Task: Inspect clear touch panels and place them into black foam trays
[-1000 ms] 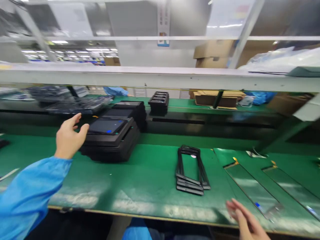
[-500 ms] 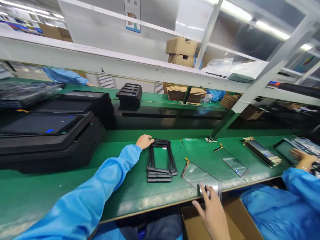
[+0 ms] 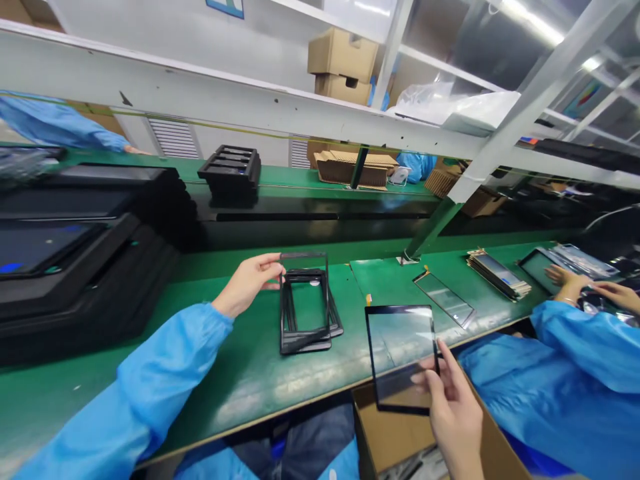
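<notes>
My left hand (image 3: 247,283) pinches the upper left edge of a thin black rectangular frame (image 3: 327,287), raised at its far end. Beneath it on the green bench lie several similar black frames (image 3: 315,346), loosely stacked. In my right hand (image 3: 454,415), a clear glass panel (image 3: 397,337) with a black border is gripped by its right edge, tilted up above the bench's front edge. Thumb and fingers show on either side of the glass. Farther right, another glass panel (image 3: 445,298) with a small orange tab lies flat.
Stacked black trays (image 3: 90,287) fill the left side of the bench. A pile of panels (image 3: 499,275) lies at right, near a co-worker's hands (image 3: 573,285). A green-and-white post (image 3: 435,227) rises behind. Below the front edge stands an open cardboard box (image 3: 390,433).
My left hand has lifted the top frame's far end off the stack. My right hand has taken the near glass panel from the bench and raised it. The view has shifted slightly.
</notes>
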### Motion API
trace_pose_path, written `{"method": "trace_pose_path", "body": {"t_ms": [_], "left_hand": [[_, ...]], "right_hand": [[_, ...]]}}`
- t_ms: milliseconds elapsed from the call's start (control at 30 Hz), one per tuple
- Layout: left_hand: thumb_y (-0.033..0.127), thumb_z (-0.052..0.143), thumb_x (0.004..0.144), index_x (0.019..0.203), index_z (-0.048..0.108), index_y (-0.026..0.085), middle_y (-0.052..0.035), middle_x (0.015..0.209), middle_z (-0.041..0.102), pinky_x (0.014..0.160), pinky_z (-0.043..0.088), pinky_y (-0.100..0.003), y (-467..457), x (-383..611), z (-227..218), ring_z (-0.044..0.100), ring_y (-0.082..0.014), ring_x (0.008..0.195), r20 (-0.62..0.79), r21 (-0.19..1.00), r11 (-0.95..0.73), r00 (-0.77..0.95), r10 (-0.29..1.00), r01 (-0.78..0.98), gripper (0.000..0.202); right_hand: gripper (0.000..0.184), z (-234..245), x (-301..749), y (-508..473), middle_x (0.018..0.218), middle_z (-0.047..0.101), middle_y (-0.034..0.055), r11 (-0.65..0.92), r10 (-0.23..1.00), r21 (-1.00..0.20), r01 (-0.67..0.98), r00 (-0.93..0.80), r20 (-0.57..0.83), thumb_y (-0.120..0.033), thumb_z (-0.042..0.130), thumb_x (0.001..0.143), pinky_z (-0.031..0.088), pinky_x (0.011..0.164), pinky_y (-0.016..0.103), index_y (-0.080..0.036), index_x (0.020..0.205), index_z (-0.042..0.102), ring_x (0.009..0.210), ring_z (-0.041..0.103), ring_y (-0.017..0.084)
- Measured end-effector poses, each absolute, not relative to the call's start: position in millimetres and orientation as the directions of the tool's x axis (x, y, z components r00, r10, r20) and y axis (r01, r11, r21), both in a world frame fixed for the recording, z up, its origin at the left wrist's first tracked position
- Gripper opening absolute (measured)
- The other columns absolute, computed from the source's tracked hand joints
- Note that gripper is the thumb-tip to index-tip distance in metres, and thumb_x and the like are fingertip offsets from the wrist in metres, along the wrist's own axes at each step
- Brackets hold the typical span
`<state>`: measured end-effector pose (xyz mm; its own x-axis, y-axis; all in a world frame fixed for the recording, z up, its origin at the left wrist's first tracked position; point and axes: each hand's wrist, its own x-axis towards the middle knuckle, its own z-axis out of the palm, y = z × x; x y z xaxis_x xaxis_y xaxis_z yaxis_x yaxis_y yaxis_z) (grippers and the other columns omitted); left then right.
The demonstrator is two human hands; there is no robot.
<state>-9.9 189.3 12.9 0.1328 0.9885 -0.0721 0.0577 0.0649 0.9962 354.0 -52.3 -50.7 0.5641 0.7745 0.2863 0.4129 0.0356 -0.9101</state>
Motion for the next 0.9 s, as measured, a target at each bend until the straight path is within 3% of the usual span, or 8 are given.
{"method": "trace_pose_path", "body": {"t_ms": [100, 233, 533, 700, 900], "left_hand": [[0.044, 0.086, 0.078, 0.127, 0.076, 0.021, -0.0027, 0.089, 0.071, 0.065, 0.064, -0.029, 134, -16, 16, 0.070, -0.0169, 0.075, -0.086, 0.996, 0.086, 0.170, 0.982, 0.008, 0.055], [0.036, 0.090, 0.077, 0.122, 0.082, 0.023, -0.0019, 0.081, 0.072, 0.062, 0.062, -0.026, 76, -22, 11, 0.069, -0.0155, 0.068, -0.133, 0.982, 0.162, 0.265, 0.955, -0.091, 0.048], [0.025, 0.092, 0.074, 0.116, 0.085, 0.026, -0.0032, 0.082, 0.076, 0.054, 0.063, -0.025, 39, -34, -2, 0.070, -0.0164, 0.066, -0.116, 0.965, 0.130, 0.074, 0.990, -0.228, 0.042], [0.026, 0.087, 0.079, 0.118, 0.085, 0.025, -0.0054, 0.085, 0.077, 0.059, 0.065, -0.027, 31, -33, -4, 0.073, -0.0188, 0.070, -0.080, 0.980, 0.092, 0.075, 0.994, -0.174, 0.039], [0.031, 0.084, 0.082, 0.116, 0.086, 0.025, -0.0065, 0.089, 0.075, 0.060, 0.065, -0.028, 22, -29, 0, 0.073, -0.0199, 0.072, -0.016, 0.997, 0.020, 0.044, 0.999, -0.080, 0.034]], "right_hand": [[0.062, -53, 320, -50, 0.092, 0.071, 0.0026, 0.036, 0.857, -0.999, 0.026, 0.514, 0.044, -0.043, 0.080, 0.090, 0.057, 0.050, 0.026, -0.030, 0.148, 0.061, 0.059, 0.067, 0.016], [0.061, -63, 272, -51, 0.089, 0.070, 0.0051, -0.026, 0.919, -0.988, -0.155, 0.385, -0.085, -0.043, 0.089, 0.081, 0.051, 0.045, 0.021, -0.023, 0.136, 0.072, 0.064, 0.064, 0.016], [0.065, -58, 257, -53, 0.092, 0.074, 0.0062, -0.073, 0.930, -0.990, -0.119, 0.350, -0.110, -0.040, 0.088, 0.082, 0.052, 0.045, 0.022, -0.023, 0.142, 0.068, 0.069, 0.067, 0.018], [0.061, -54, 240, -53, 0.106, 0.078, 0.0115, -0.126, 0.953, -0.989, -0.071, 0.269, -0.141, -0.043, 0.087, 0.079, 0.058, 0.054, 0.028, -0.021, 0.134, 0.074, 0.075, 0.072, 0.022], [0.055, -44, 227, -54, 0.101, 0.077, 0.0094, -0.111, 0.959, -0.994, -0.007, 0.263, -0.109, -0.042, 0.085, 0.082, 0.061, 0.066, 0.031, -0.021, 0.132, 0.076, 0.078, 0.072, 0.021]]}}
